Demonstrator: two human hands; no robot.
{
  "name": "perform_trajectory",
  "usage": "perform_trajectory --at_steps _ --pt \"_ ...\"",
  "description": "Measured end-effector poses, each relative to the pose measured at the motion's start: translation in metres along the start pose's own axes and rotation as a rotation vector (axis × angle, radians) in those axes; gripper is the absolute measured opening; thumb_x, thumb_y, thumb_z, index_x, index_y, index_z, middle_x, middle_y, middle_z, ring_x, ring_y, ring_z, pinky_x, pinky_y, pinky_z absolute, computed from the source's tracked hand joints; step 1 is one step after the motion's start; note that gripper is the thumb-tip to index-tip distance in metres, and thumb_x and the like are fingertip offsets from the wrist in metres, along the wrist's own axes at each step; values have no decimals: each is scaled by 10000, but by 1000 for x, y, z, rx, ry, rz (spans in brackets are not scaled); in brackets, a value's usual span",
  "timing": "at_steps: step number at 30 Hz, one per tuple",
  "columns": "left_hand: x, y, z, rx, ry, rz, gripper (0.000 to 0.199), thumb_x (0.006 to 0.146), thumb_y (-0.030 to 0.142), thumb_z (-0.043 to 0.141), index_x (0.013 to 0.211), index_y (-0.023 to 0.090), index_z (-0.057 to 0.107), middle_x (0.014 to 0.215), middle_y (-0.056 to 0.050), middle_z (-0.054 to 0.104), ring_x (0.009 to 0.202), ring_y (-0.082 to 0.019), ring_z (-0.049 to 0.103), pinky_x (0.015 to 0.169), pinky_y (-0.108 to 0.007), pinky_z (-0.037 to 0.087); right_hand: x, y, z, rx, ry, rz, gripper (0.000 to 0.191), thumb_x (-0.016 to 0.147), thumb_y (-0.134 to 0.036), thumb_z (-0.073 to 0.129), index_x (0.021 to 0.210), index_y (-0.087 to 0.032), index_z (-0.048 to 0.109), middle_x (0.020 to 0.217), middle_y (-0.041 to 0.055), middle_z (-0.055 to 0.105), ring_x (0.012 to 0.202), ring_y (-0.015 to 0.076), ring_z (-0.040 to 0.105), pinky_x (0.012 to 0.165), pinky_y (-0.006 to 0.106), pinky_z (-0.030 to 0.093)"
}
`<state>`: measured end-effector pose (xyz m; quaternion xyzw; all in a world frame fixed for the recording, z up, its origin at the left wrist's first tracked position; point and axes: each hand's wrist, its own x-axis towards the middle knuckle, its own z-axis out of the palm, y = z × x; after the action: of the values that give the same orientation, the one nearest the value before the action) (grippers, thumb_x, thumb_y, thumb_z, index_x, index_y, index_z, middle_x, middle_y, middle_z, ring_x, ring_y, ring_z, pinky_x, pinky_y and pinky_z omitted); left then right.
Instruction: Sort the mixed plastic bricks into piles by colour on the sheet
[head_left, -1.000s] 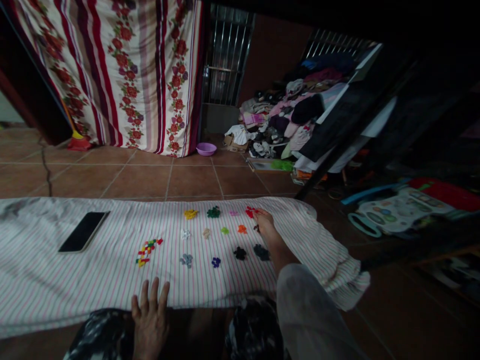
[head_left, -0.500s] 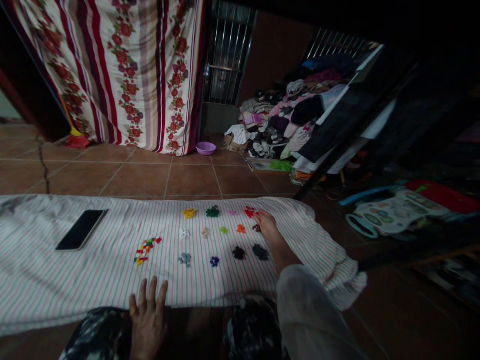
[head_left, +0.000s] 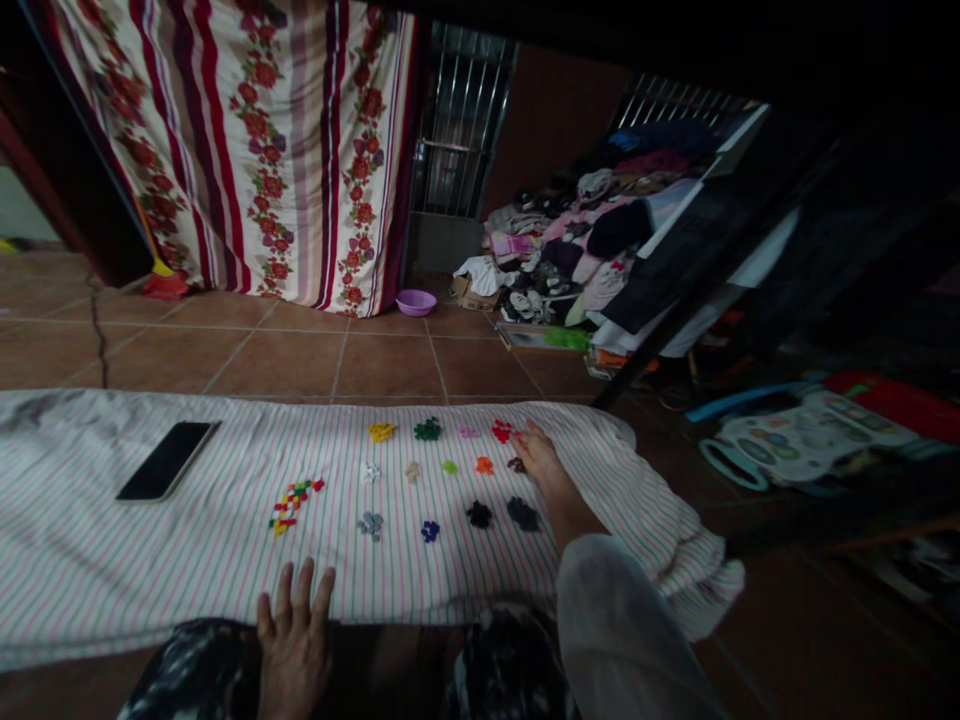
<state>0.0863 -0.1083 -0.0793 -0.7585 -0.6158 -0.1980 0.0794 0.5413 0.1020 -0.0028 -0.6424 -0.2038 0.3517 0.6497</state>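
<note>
My right hand [head_left: 538, 455] is at the right end of the back row, beside a small pile of red pieces [head_left: 501, 431]. Its fingertips are drawn together; whether a piece sits between them is too small to make out. Brown pieces [head_left: 517, 465] lie just under this hand. Palm down at the cloth's near edge, my left hand [head_left: 296, 625] rests with its fingers spread and holds nothing. Ahead of it is a patch of joined-looking red, yellow, green and white pieces [head_left: 289, 505]. Orange pieces [head_left: 484, 466] and dark grey pieces [head_left: 523, 514] lie near my right forearm.
Piles of yellow [head_left: 381, 432], dark green [head_left: 427, 430], blue [head_left: 430, 531] and black pieces [head_left: 478, 515] are spread over the striped cloth [head_left: 202, 560]. A phone [head_left: 166, 462] lies at left. Beyond are a purple basin [head_left: 415, 302] and heaped clothes [head_left: 570, 240].
My right hand has shifted slightly right, away from the red pile. The left hand stays in place with its fingers spread. The whole view has tilted a little.
</note>
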Motion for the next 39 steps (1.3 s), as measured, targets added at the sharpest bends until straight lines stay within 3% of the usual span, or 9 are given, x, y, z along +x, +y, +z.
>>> perform_trajectory --at_steps 4,8,13,18,26,32,39 --pt "-1 -1 2 -10 1 3 601 689 275 665 1282 210 600 1446 -141 471 1469 -345 150 1164 -598 136 -2 -4 0 90 18 96 434 693 -118 595 1111 -235 592 915 36 647 814 132 660 687 193 594" --pt "-1 0 1 -9 7 3 575 717 291 649 1284 208 600 1450 -147 467 1473 -342 138 1162 -598 142 -8 -9 -1 98 50 127 422 689 -111 623 1091 -238 605 1008 58 680 892 152 678 685 195 598" --pt "-1 -1 2 5 11 11 593 717 300 637 1302 219 584 1459 -136 459 1480 -330 109 1168 -592 133 -19 -19 -5 176 112 119 303 648 -37 603 892 -215 624 948 42 707 922 142 685 694 165 591" --pt "-1 -2 5 7 25 11 596 722 313 631 1309 227 579 1452 -130 472 1483 -323 94 1171 -593 123 -39 -23 -4 164 78 110 185 671 -34 597 774 -184 630 816 40 719 878 147 701 715 189 592" --pt "0 -2 4 -24 19 0 601 747 319 625 1339 244 549 1484 -112 437 1477 -317 131 1175 -587 123 -109 -11 32 113 -153 120 100 663 -148 706 754 -174 675 794 67 731 818 184 711 778 284 582" --pt "2 0 0 -48 20 -1 602 749 321 634 1340 244 548 1466 -122 460 1464 -328 179 1174 -587 121 -179 3 73 30 -478 30 380 583 -441 813 836 -178 704 945 102 734 923 231 695 894 374 525" --pt "5 4 -6 -65 6 -20 603 745 288 635 1340 242 548 1462 -129 464 1426 -361 274 1161 -608 147 -249 19 116 -118 -757 64 555 563 -630 792 862 -170 705 947 104 716 869 222 689 830 376 513"
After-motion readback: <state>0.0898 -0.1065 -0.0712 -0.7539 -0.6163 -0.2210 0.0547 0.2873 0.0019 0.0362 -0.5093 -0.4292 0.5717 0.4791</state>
